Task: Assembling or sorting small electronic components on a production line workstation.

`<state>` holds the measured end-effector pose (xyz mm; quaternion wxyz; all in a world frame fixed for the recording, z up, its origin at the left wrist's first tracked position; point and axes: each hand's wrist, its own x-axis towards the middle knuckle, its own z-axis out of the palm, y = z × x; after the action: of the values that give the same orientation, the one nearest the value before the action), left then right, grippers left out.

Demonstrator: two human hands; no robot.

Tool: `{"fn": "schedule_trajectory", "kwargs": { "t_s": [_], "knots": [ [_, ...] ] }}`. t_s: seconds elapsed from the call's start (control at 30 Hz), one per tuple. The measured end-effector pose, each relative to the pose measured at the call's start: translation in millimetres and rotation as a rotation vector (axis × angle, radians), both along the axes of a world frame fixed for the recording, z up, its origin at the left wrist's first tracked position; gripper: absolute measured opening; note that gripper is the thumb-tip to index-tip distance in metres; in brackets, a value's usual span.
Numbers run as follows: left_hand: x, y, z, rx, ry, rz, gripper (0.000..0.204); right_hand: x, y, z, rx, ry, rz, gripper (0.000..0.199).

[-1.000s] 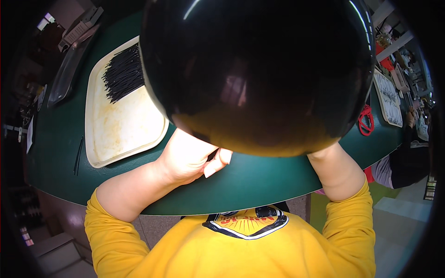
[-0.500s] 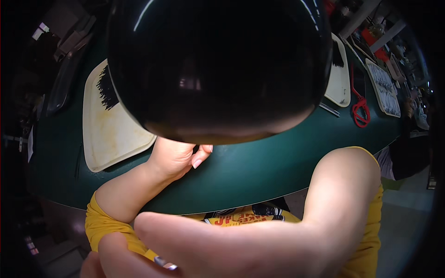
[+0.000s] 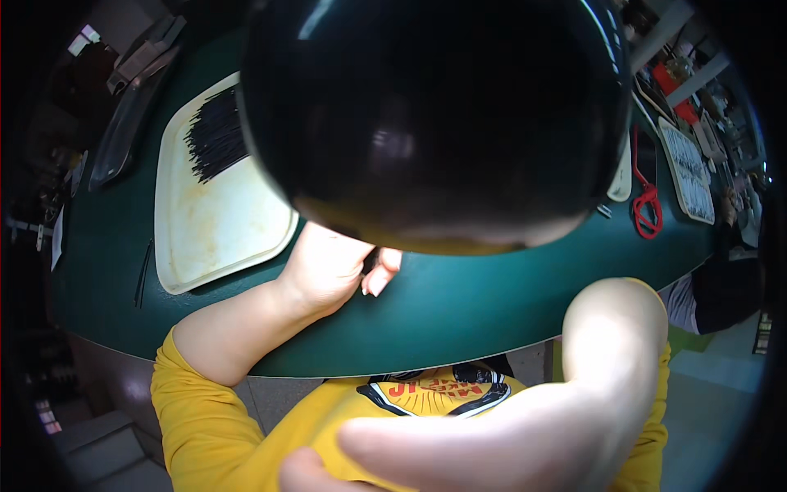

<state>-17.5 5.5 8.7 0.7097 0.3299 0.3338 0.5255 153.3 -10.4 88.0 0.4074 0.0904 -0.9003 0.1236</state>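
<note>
A large glossy black round shape (image 3: 434, 115) sits close to the camera and hides the middle of the green table (image 3: 459, 303). My left hand (image 3: 328, 266) rests on the table just below it, beside the near right corner of a cream tray (image 3: 221, 230). Its fingers are curled, with something small and dark showing between them; the fingertips are partly hidden. A bundle of thin black sticks (image 3: 215, 135) lies at the tray's far end. My right arm is bent, elbow raised at the right. My right hand (image 3: 316, 471) is a blur at the lower edge, near my yellow shirt.
A red looped cord (image 3: 648, 205) lies on the table at the right, beyond it a white tray (image 3: 689, 172) with dark pieces. Metal trays (image 3: 123, 123) stand at the far left. One thin black stick (image 3: 146, 271) lies left of the cream tray.
My right arm left the table and swung up across the lower view, elbow raised. The black round shape shifted across the view. My left hand stayed by the tray corner.
</note>
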Motion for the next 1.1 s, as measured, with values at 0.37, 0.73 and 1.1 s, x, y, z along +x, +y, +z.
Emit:
{"fn": "schedule_trajectory", "kwargs": {
  "t_s": [0.37,0.73,1.1],
  "knots": [
    [-1.6,0.1,14.4,0.081,0.1,-0.079,0.025,-6.4,13.4,4.9,-0.061,0.053,-0.108,0.019],
    [0.3,-3.1,3.5,0.096,0.191,0.033,0.013,27.9,107.3,-42.3,-0.51,-0.002,-0.191,0.021],
    [-3.4,-0.6,4.6,0.049,0.053,-0.118,0.011,17.6,104.7,-59.7,-0.844,-0.044,-0.114,0.015]
  ]
}}
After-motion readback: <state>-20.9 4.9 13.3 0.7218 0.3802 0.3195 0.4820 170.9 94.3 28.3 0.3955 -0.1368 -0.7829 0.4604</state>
